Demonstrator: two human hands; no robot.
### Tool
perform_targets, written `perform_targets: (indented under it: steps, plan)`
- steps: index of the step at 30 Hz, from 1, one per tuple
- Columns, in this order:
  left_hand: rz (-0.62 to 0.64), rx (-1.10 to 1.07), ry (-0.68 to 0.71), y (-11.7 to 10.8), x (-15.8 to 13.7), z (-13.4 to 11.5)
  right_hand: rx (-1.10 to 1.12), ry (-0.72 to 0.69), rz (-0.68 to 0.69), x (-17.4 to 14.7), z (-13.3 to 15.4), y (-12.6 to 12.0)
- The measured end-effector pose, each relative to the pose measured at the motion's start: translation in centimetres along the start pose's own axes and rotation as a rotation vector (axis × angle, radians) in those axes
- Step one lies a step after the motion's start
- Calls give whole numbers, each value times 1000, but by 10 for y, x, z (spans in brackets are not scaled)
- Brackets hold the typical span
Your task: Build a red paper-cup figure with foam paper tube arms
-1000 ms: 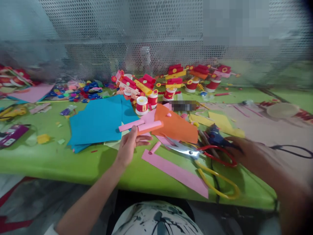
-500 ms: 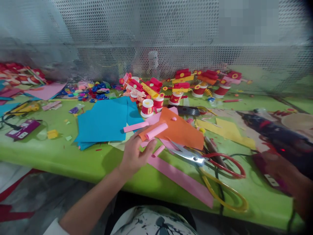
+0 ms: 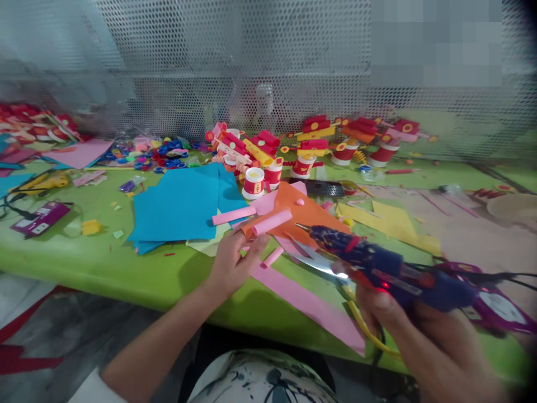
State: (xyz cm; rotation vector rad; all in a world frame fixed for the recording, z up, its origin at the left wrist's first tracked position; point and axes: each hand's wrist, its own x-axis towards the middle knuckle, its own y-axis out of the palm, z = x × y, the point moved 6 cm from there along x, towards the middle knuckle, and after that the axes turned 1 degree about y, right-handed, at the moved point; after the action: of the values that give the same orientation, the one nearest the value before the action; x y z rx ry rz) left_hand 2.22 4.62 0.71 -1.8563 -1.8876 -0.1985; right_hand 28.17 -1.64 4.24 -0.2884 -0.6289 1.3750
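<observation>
My left hand is closed at the lower end of a pink paper roll, over an orange sheet; the fingertips are partly hidden. My right hand is wrapped round a dark blue hot glue gun. Its nozzle points left above the orange sheet, a little right of the pink roll, and a red light glows on its body. Underneath lie large scissors, mostly covered by the gun and hand. A second pink roll and a shorter pink roll lie near my left hand.
Blue sheets lie at left, and a pink strip runs towards the front edge. Red-and-white paper cup figures stand along the perforated metal screen. A purple power box with cables sits at right, yellow paper behind.
The glue gun has come in from the right edge with my right hand, over the scissors and towards the pink roll. My left hand has barely moved.
</observation>
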Motion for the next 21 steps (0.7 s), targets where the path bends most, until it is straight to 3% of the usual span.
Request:
perform_targets:
  steps: [3,8,12,17,21]
  plan:
    - [38,-203,-145,5,2,8,54,19,87,3,16,16]
    - [76,-366,-252,10,5,13,-8,-45,57,9,28,25]
    - [113,-326,-266,11,3,13,-12,-123,74,12,32,30]
    - [150,-243,-194,13,0,11,-31,-102,77,12,34,32]
    - [154,-271,-214,15,0,13,-26,-117,87,11,38,33]
